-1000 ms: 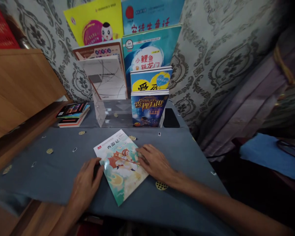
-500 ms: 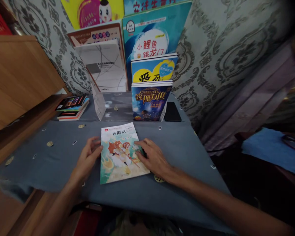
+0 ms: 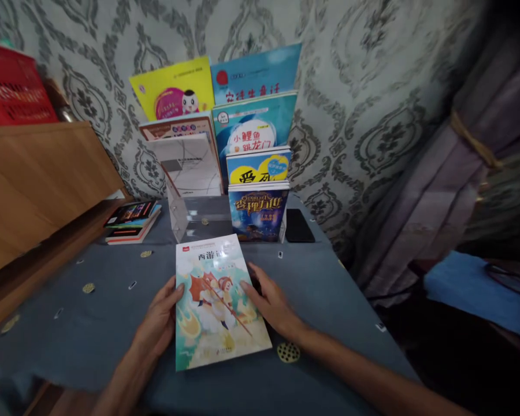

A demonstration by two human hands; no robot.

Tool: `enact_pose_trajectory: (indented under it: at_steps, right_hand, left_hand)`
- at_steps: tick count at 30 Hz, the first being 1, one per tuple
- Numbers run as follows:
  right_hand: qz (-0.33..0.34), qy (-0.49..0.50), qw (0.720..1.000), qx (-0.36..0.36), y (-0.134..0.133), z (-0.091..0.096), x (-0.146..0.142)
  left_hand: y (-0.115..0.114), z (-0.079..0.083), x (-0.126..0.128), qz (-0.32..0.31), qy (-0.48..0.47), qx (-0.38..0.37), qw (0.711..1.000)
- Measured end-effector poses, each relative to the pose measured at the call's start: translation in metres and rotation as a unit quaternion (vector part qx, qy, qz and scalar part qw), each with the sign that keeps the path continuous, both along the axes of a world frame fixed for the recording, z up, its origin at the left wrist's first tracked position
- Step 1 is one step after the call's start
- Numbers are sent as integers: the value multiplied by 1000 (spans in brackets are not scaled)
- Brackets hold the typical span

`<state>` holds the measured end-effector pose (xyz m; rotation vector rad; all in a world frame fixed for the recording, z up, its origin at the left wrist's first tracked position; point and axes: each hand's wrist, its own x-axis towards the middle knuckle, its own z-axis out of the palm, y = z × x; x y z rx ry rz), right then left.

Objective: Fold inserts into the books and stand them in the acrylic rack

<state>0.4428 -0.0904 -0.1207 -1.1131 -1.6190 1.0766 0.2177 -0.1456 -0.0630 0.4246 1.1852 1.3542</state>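
A thin paperback book (image 3: 219, 306) with an illustrated cover and large dark title characters faces up in front of me, just above the cloth-covered table. My left hand (image 3: 160, 318) grips its left edge, thumb on the cover and fingers beneath. On the opposite edge my right hand (image 3: 271, 300) holds it the same way, thumb on top, its other fingers partly hidden. Behind the book stands a clear acrylic book rack (image 3: 177, 216). A dark blue book (image 3: 259, 214) fills its front right place, while its front left place shows the bare transparent panel.
Several more books rise in tiers in the rack, including a white one (image 3: 195, 167) and a teal one (image 3: 281, 118). A small book stack (image 3: 132, 222) lies at the left. Right of the rack is a black phone (image 3: 300, 225). A blue cloth (image 3: 459, 289) with glasses sits far right.
The book has come up off the table toward me, with both hands now closed on its side edges. My view has tilted upward, showing more wall and the rack's top books.
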Motion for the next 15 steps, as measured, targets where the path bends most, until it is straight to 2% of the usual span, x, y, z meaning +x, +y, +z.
enact_pose_trajectory:
  at_steps: [2,4,6,8,11,15]
  right_hand:
    - [5,92,993,-70,-2,12,-6]
    - [-15,189,973,-135,-6,24,-14]
    - [-49,258,953,-150,-6,35,-22]
    - [-66,287,949,-112,-2,45,-29]
    - [-64,298,952,-26,10,60,-36]
    - [-69,287,951,90,27,75,-42]
  left_hand:
    - [1,3,5,11,-12,3,1000]
    - [4,6,11,33,-11,6,999]
    - [10,8,18,57,-3,15,998]
    - [19,11,23,60,4,42,997]
    - [36,19,26,35,23,122,992]
    - [68,24,17,42,91,231,968]
